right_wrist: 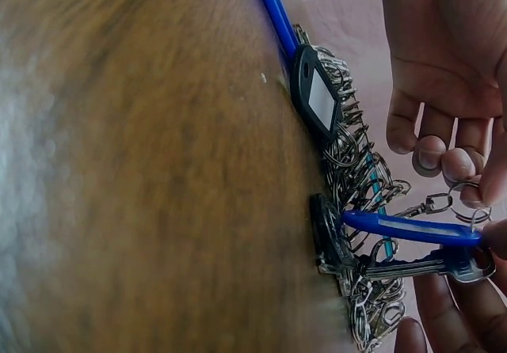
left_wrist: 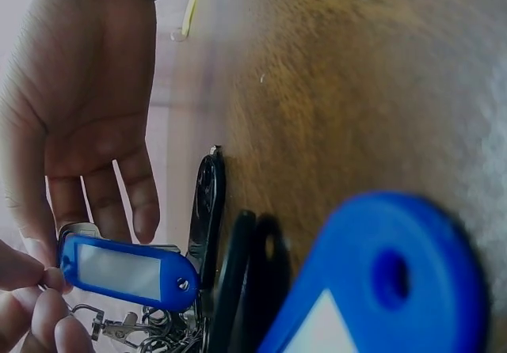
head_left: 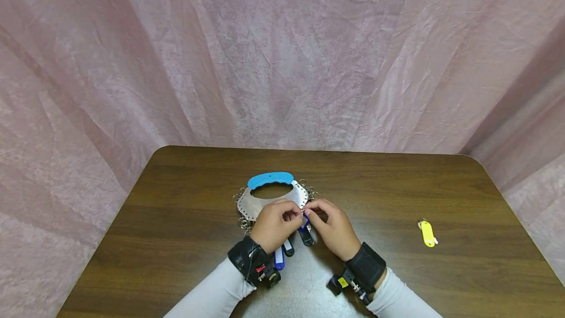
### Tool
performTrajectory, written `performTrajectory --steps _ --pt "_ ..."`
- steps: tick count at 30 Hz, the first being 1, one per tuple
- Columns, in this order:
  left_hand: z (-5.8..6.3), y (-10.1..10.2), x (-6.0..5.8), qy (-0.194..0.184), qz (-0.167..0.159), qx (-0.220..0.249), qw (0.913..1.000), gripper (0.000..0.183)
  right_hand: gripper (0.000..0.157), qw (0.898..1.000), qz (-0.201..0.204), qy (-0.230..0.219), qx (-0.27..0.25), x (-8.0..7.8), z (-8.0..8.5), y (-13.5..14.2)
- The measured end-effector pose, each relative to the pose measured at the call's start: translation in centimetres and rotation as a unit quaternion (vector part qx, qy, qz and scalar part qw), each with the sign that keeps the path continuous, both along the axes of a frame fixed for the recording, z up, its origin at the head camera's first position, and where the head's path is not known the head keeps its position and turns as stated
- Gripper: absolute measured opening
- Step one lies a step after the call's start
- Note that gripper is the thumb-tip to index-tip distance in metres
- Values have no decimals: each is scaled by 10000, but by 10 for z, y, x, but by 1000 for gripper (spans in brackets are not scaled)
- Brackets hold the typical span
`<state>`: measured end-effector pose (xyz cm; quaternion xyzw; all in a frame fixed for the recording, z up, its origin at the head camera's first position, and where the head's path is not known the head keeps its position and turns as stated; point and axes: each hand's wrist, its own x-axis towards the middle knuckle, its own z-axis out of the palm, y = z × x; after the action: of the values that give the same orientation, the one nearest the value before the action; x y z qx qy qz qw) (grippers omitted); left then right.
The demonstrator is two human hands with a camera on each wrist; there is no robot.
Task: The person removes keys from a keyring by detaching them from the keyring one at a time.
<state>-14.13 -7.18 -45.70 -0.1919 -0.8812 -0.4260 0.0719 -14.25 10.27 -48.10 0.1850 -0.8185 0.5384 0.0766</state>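
Note:
A silver key-holder plate (head_left: 251, 205) with a blue grip (head_left: 270, 178) lies on the table, rings and clips along its edge. At its right edge both hands meet, fingertips close together. My left hand (head_left: 275, 222) pinches a small metal split ring (right_wrist: 462, 199), linked to a swivel clip (right_wrist: 432, 204). My right hand (head_left: 333, 227) pinches a blue key tag (left_wrist: 119, 270) at its ring end; a silver key (right_wrist: 412, 267) hangs beside this tag. Black key tags (head_left: 305, 236) and another blue key tag (head_left: 279, 258) hang from the plate just below the hands.
A yellow key tag (head_left: 427, 233) with a ring lies on the right side of the brown wooden table (head_left: 379, 185). Pink curtains (head_left: 282, 63) hang behind the table. Each wrist wears a black band with a camera.

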Motion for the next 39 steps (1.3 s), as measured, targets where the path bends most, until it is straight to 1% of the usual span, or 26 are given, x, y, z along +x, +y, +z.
performTrajectory --steps 3,10,17,22,29,39 --pt "1 0 0 -39 42 -4 10000 12 6 10000 3 46 -15 0 -1 0" --pt "0 -1 0 -126 251 -60 9996 9 6 9993 126 341 98 -1 -1 1" --pt "-1 -2 -1 -193 397 -36 9990 9 9 9986 173 419 288 -1 0 2" --pt "-1 -3 -1 -186 371 -18 9991 9 9 9986 176 407 297 -1 -1 2" --pt "1 -3 0 -32 225 53 9997 11 9 9986 183 410 271 -1 -2 1" --pt "1 -2 -1 -2 122 -3 9999 8 6 9988 57 382 316 -1 -2 1"
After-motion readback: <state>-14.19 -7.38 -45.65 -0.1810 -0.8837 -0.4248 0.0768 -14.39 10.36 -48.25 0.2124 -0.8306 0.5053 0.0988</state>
